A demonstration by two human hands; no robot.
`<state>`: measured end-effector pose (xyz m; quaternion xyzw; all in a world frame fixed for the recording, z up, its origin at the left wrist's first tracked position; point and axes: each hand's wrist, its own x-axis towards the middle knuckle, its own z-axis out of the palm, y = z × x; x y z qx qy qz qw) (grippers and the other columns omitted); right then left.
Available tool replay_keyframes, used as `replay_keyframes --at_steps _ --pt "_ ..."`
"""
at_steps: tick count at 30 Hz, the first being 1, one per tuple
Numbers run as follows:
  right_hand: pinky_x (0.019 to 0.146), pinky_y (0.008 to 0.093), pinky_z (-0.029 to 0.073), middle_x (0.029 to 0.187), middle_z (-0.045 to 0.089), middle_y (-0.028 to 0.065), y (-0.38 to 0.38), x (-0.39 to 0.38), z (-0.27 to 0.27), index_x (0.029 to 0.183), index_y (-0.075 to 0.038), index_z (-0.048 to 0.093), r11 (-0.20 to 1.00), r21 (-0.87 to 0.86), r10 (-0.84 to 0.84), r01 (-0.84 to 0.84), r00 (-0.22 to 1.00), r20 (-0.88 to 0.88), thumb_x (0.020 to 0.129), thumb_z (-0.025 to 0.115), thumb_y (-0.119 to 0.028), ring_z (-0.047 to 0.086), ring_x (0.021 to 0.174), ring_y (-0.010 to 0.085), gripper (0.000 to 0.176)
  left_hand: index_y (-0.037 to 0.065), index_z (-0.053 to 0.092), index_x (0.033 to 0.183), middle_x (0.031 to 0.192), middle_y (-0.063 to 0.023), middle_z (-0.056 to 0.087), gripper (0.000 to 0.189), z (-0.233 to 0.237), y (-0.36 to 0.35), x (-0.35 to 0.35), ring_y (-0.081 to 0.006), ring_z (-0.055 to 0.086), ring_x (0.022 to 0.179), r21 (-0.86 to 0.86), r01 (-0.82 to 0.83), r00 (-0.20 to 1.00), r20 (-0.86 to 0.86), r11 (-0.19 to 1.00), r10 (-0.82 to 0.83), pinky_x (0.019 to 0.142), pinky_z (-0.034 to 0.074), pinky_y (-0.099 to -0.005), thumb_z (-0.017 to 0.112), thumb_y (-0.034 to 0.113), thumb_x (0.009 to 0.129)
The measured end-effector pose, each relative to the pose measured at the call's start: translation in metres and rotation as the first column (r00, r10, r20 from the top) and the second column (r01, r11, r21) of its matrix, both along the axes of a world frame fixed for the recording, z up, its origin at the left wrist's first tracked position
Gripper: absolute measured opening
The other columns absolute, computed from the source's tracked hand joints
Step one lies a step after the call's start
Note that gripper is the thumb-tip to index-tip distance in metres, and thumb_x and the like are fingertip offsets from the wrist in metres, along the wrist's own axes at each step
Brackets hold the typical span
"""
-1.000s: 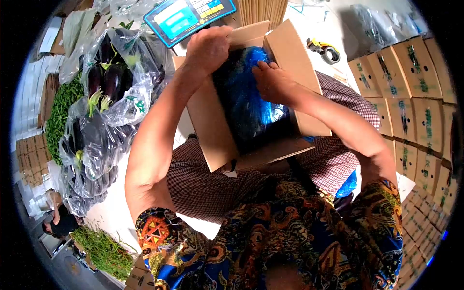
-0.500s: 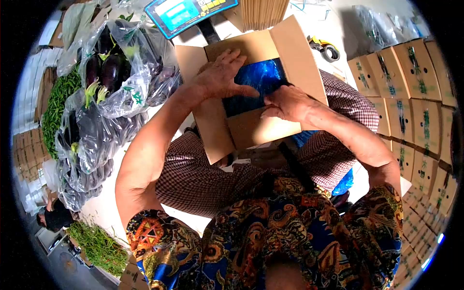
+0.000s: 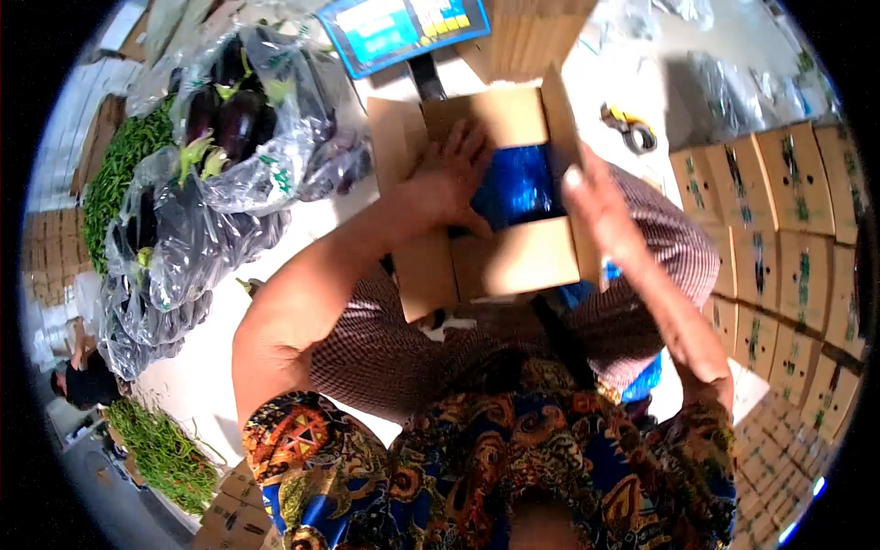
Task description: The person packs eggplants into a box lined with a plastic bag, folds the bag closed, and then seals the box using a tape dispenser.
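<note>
An open cardboard box (image 3: 518, 261) sits between my legs with its flaps up, and shiny blue plastic (image 3: 522, 188) shows inside it. My left hand (image 3: 454, 174) lies at the box's left side, fingers spread over the left flap and the edge of the blue plastic. At the right flap is my right hand (image 3: 600, 211), against its outer side, with fingers stretched out and slightly blurred. Neither hand grips anything that I can see.
A blue-framed scale (image 3: 403, 32) and a stack of flat cardboard (image 3: 541, 37) stand beyond the box. Bagged eggplants (image 3: 243, 124) and green chillies (image 3: 124, 188) lie left. A tape roll (image 3: 639, 137) and stacked cartons (image 3: 797, 183) are right. A person (image 3: 87, 380) is far left.
My right hand has left the blue plastic and moved to the outside of the right flap, which now stands more upright. My left hand has shifted slightly down onto the left side.
</note>
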<state>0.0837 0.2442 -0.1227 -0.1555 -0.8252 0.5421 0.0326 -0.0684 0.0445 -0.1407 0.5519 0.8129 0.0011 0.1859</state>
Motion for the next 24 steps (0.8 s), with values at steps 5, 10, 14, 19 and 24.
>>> replay_keyframes --at_steps 5,10,14,19,24 --pt "0.115 0.0382 0.013 0.152 0.021 0.0181 -0.015 -0.006 0.029 0.147 -0.002 0.017 0.997 0.044 -0.058 0.061 0.997 -0.057 0.094 0.045 -0.04 0.019 0.141 0.0288 0.071 0.001 0.026 0.143 0.15 -0.0225 0.018 0.119 0.015 -0.004 0.002 -0.0425 0.013 0.139 0.051 -0.041 0.997 0.074 0.998 0.037 0.104 0.024 -0.0613 0.074 0.065 0.055" --pt "0.113 0.0362 0.02 0.145 0.036 0.0174 0.031 0.016 0.032 0.142 -0.002 0.034 0.968 0.122 -0.217 0.221 0.975 -0.042 0.094 0.046 -0.044 0.03 0.137 0.0272 0.065 0.003 0.024 0.142 0.147 -0.0221 0.022 0.117 0.035 0.001 0.018 -0.0436 0.02 0.136 0.481 -0.019 1.0 0.03 0.876 0.005 0.102 0.026 -0.0596 0.066 0.073 0.058" --pt "0.112 0.0367 0.022 0.142 0.04 0.0173 0.037 0.024 0.044 0.139 -0.002 0.039 0.971 0.108 -0.21 0.212 0.977 -0.026 0.095 0.046 -0.039 0.034 0.134 0.0278 0.058 0.003 0.024 0.142 0.147 -0.0229 0.021 0.117 0.062 0.01 0.029 -0.0434 0.019 0.136 0.584 -0.016 0.992 0.11 0.811 -0.06 0.104 0.024 -0.0584 0.064 0.075 0.059" --pt "0.097 0.0436 0.04 0.127 0.051 0.0192 -0.003 0.032 0.096 0.116 0.001 0.056 0.823 0.565 0.142 0.059 0.942 -0.304 0.085 0.06 -0.049 0.049 0.117 0.0321 0.06 0.004 0.023 0.143 0.147 -0.0223 0.021 0.115 0.055 0.01 0.014 -0.0421 0.019 0.137 0.521 -0.067 0.997 0.067 0.851 0.037 0.104 0.024 -0.057 0.067 0.07 0.06" --pt "0.067 0.0361 0.046 0.097 0.057 0.0082 -0.035 0.081 0.066 0.095 -0.009 0.064 0.616 0.772 0.674 -0.158 0.614 -0.412 0.079 0.067 -0.039 0.054 0.081 0.0215 0.034 0.002 0.024 0.143 0.148 -0.0217 0.021 0.112 0.052 0.009 0.007 -0.0406 0.019 0.138 0.557 -0.09 0.995 0.008 0.826 0.103 0.105 0.025 -0.0546 0.07 0.063 0.061"
